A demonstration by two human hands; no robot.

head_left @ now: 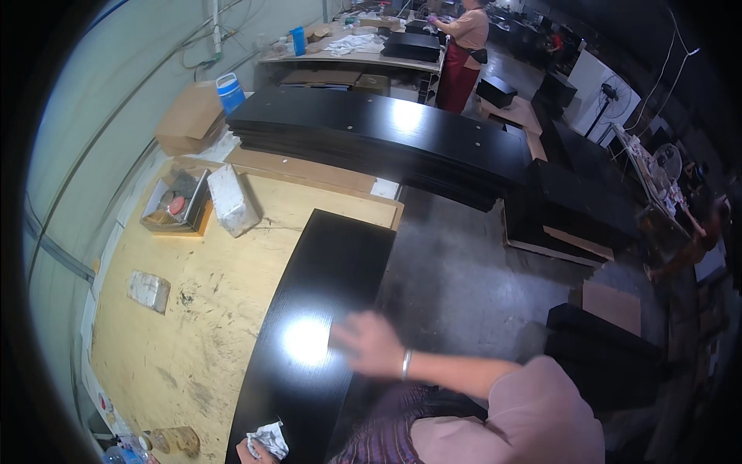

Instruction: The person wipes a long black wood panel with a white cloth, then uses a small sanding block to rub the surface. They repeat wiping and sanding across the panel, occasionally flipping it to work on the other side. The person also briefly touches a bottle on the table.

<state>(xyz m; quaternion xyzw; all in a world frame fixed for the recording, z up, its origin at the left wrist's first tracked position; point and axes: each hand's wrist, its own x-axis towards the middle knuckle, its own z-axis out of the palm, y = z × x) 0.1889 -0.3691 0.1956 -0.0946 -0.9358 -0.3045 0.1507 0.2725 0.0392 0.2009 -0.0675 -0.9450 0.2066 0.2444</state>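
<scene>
A long glossy black board (325, 263) lies along the right side of the yellowish worktable (224, 309), running away from me. At its near end my left hand (257, 452), partly cut off by the lower edge, is closed on a crumpled white cloth (268, 439) with grey marks. Over the board's right edge reaches my right hand (371, 344), a silver bracelet at its wrist. Its fingers are apart and slightly smeared by motion, holding nothing I can see. Whether the palm touches the board I cannot tell.
Beyond the table lies a stack of black boards (371, 116). On the table are an open box of tins (176, 203), a white wrapped block (232, 201), a smaller block (148, 291) and a bottle (174, 441). A co-worker (464, 46) stands at a far table.
</scene>
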